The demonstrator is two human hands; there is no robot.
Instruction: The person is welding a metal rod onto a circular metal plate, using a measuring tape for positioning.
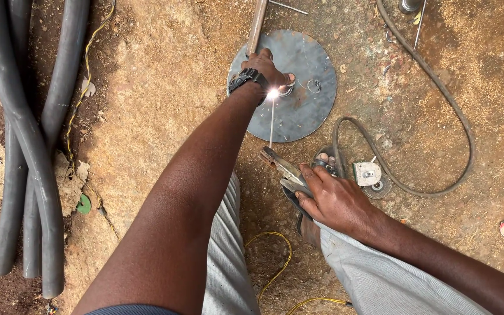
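Two bare hands worked: left hand [266, 69] pinned a small ring [287, 90] near the round steel plate's [301, 114] centre; right hand [333, 201] clenched the electrode holder [281, 169]. Arc [273, 93] sparked beside unprotected fingers; burn risk seemed likely.

The floor was bare, sandy orange-brown earth [164, 87], strewn with grit and lit by even daylight. Thick dark grey rubber hoses [27, 146] lay crossed along its left edge, beside a thin yellow wire [86, 64]. A slimmer black cable [438, 93] looped across the ground at right.
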